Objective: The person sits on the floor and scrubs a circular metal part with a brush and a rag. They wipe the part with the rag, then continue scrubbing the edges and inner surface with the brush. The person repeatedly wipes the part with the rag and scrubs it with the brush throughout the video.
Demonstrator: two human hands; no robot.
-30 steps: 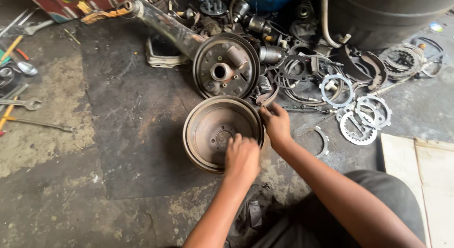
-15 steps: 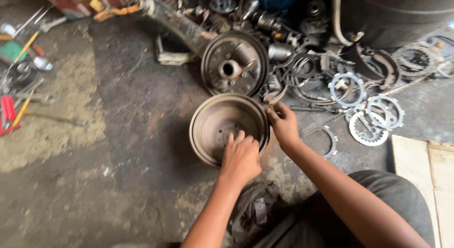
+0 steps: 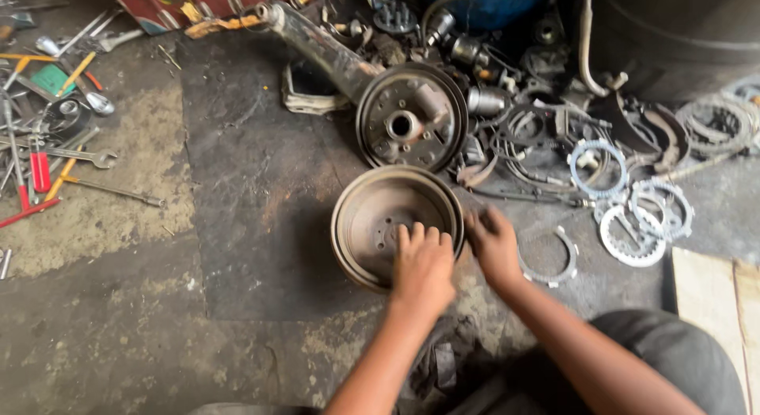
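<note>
Head view, now. Brake drum (image 3: 380,217) lies open side up on dark floor mat (image 3: 237,185), centre frame, off the axle. Backing plate w/ hub (image 3: 410,127) sits at 12 o'clock of it, just beside, on the end of the axle tube (image 3: 324,51), so the drum is already off and its bowl exposed. Left hand (image 3: 423,264) lies flat in the bowl at drum's 5 o'clock, fingers together & extended toward the bolt holes, holding nothing. Right hand (image 3: 495,245) at drum's 3 o'clock, fingers loosely spread, resting at the outer rim (grip or mere touch: can't tell, blurred). Loose toothed rings (image 3: 633,217) well to 3 o'clock; wrenches & screwdrivers (image 3: 47,161) far out at 9 o'clock. Judged: the drum's inside face is getting hand attention; nothing refitted yet, shoes & springs lie scattered near the plate.

Vs earlier head frames: left hand moved from the hub centre to lie flatter, nearer the rim. Right hand dropped from the rim's 2 o'clock edge to 3 o'clock. Camera shifted, so more tools show at left.
</note>
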